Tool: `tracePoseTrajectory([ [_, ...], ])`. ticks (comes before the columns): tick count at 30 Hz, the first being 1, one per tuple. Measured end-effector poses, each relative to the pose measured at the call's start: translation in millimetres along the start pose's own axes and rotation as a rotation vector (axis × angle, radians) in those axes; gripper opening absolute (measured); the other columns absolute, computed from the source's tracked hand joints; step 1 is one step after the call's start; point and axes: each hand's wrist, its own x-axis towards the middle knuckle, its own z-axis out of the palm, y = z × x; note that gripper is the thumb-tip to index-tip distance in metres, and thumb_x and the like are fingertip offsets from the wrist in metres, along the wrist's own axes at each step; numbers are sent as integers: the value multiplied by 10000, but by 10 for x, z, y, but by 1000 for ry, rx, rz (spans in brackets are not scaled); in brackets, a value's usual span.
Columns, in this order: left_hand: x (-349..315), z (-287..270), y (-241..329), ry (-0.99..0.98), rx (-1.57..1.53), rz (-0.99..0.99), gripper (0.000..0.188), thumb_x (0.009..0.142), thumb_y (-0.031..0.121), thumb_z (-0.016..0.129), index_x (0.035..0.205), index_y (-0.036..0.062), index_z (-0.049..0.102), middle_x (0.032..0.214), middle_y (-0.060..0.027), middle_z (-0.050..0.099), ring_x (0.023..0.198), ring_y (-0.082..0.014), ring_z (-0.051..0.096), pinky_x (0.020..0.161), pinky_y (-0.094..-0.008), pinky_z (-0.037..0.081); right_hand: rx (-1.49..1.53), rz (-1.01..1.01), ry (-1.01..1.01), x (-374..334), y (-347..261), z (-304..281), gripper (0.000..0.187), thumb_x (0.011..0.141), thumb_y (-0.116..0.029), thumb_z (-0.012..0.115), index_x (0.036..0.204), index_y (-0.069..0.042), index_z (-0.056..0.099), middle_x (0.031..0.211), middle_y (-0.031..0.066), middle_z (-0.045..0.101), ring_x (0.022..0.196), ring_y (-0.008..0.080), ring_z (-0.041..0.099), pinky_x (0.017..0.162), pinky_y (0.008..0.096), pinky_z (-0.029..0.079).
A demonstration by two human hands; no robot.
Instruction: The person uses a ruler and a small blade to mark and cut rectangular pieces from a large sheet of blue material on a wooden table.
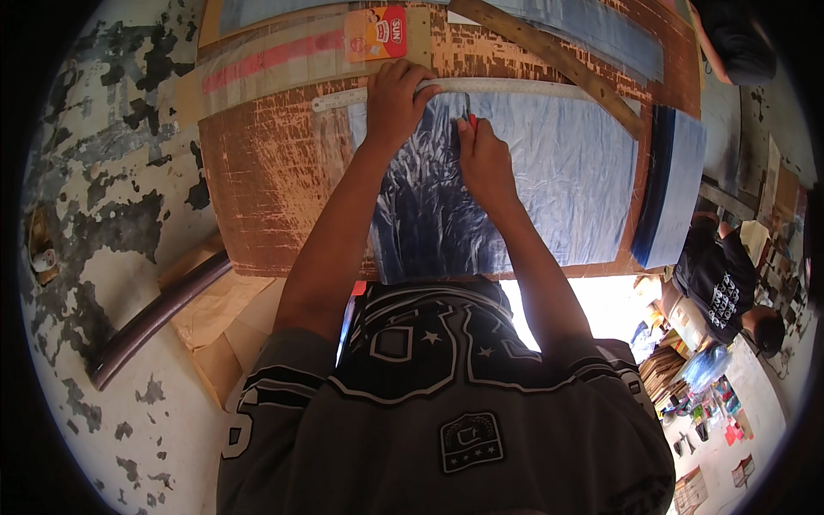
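A metal ruler (515,87) lies across the far part of a scratched brown board (275,180), over a sheet of blue plastic film (558,172). My left hand (396,99) presses flat on the ruler near its left end. My right hand (482,154) is closed around a small red-handled cutter (471,121), with the tip against the ruler's near edge on the film.
A wooden straightedge (566,62) lies diagonally at the back right. An orange packet (375,33) sits at the board's far edge. A stack of blue sheets (669,189) hangs at the right edge. A dark pipe (154,318) and cardboard lie on the floor left. Another person (730,283) crouches at the right.
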Motion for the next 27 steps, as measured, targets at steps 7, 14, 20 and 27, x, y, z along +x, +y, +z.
tracePoseTrajectory([
  [7, -2, 5, -16, 11, -10, 21, 241, 888, 334, 747, 1010, 129, 710, 964, -26, 621, 982, -271, 579, 897, -433, 402, 32, 6, 1, -26, -29, -23, 398, 1078, -388, 483, 1015, 0, 544, 777, 346, 658, 791, 566, 647, 677, 619, 494],
  [14, 2, 6, -8, 40, -14, 43, 250, 880, 315, 755, 1009, 106, 708, 954, -45, 620, 950, -293, 588, 869, -442, 415, 23, 8, -2, 1, -31, -32, 397, 1078, -382, 483, 1010, 3, 549, 787, 350, 659, 806, 575, 642, 684, 624, 490],
  [20, 0, 8, -13, 43, -21, 37, 250, 875, 315, 759, 1005, 107, 708, 952, -43, 622, 952, -292, 588, 871, -442, 418, 20, 23, -10, 12, -51, -35, 403, 1079, -385, 481, 1011, 6, 554, 801, 353, 661, 820, 576, 643, 694, 621, 495],
  [27, 0, 6, -3, 52, -16, 43, 254, 883, 324, 750, 1002, 105, 707, 947, -44, 622, 946, -289, 587, 870, -443, 422, 6, 23, -10, 7, -81, -56, 404, 1080, -376, 477, 1017, 15, 556, 807, 355, 663, 833, 577, 645, 710, 616, 504],
])
